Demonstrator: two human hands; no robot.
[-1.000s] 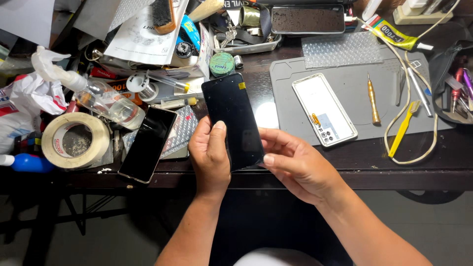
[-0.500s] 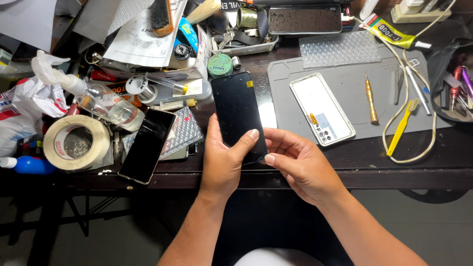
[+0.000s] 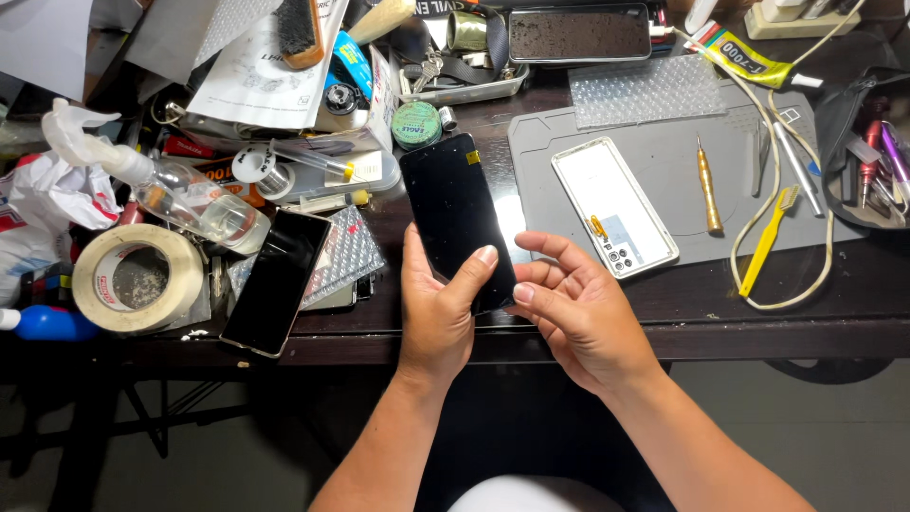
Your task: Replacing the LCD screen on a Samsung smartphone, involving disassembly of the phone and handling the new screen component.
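Head view, looking down on a cluttered dark workbench [image 3: 588,318]. The left hand [image 3: 438,308] grips a black phone screen panel [image 3: 457,216] by its lower end: the thumb wraps across the glass face from the left and ends near the panel's right edge at about 4 o'clock, while the palm and remaining fingers lie behind it, out of sight. The panel rises from the hand toward 12 o'clock, tilted slightly left, its top just below a round green tin [image 3: 416,124]. The right hand [image 3: 578,308] sits at 3 o'clock of the panel's lower end, fingers loosely curled and half open, fingertips touching or just beside the lower right edge; which one cannot be told. A second dark phone [image 3: 278,281] lies flat at 9 o'clock of the left hand. On the grey mat [image 3: 720,218], at 2 o'clock of the right hand, lies a white phone frame [image 3: 613,205], with a brass-handled tool [image 3: 707,182] beside it. A tape roll [image 3: 138,277] rests at far left.
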